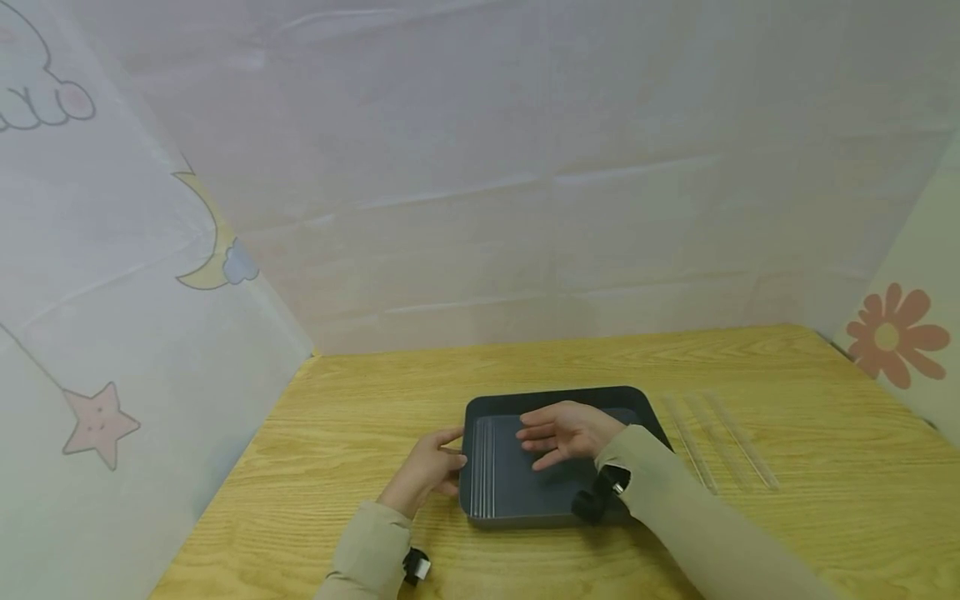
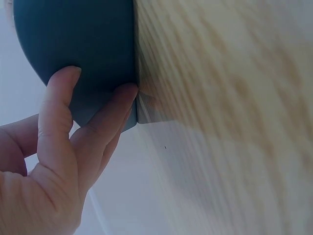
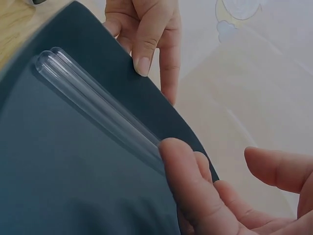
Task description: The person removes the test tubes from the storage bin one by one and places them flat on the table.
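A dark grey-blue tray [image 1: 525, 500] lies on the wooden table [image 1: 337, 433]. Several clear glass tubes [image 1: 483, 467] lie side by side along its left inner wall, seen close in the right wrist view [image 3: 93, 95]. My left hand [image 1: 427, 468] holds the tray's left edge, thumb on the rim [image 3: 144, 61] and fingers against the outer wall [image 2: 105, 115]. My right hand [image 1: 562, 433] hovers over the tray's middle, fingers relaxed and spread, holding nothing. Its fingertips [image 3: 195, 186] are near the tubes' far ends.
Several more clear tubes [image 1: 720, 442] lie loose on the table just right of the tray. Pale printed cloth walls [image 1: 150, 333] close off the table on the left, back and right. Bare wood surrounds the tray.
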A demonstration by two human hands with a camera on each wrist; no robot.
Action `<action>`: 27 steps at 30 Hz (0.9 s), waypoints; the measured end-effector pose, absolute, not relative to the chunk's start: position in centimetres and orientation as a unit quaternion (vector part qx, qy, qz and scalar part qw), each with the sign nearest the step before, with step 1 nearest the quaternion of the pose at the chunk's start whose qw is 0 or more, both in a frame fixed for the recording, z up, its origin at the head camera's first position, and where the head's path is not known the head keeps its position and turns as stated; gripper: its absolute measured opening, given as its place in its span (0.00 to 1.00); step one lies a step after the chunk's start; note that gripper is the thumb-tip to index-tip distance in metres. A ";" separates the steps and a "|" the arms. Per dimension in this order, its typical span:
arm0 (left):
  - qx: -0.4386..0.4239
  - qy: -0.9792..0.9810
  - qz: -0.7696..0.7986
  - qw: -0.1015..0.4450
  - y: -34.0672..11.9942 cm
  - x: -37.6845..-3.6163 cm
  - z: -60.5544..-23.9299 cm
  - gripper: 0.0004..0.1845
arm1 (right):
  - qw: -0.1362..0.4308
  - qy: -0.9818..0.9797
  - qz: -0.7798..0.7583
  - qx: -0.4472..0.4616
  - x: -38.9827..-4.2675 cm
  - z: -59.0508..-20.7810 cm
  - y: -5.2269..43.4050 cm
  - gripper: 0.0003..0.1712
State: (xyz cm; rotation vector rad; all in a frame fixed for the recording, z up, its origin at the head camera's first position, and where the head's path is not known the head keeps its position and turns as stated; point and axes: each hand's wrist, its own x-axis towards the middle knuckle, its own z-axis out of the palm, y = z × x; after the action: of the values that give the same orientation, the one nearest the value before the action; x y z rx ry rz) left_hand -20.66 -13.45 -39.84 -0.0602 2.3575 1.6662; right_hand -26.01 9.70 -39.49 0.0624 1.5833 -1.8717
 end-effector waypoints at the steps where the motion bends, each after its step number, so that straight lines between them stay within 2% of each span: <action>1: -0.021 0.810 0.572 0.127 -13.5 -20.7 -39.9 0.28 | 0.338 0.608 -0.718 0.025 -26.1 -39.4 9.6 0.30; 12: -0.022 0.807 0.576 0.130 -13.6 -20.8 -40.0 0.28 | 0.335 0.640 -0.690 0.048 -26.8 -39.9 8.1 0.27; 27: -0.017 0.805 0.578 0.133 -13.5 -20.7 -39.8 0.28 | 0.370 0.646 -0.664 0.067 -27.6 -40.2 6.1 0.27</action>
State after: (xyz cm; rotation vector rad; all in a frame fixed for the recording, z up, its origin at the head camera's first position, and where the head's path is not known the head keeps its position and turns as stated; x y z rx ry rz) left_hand -20.68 -13.53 -39.84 -0.0500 2.3352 1.6753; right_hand -27.58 6.13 -40.16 0.1716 1.6572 -1.7044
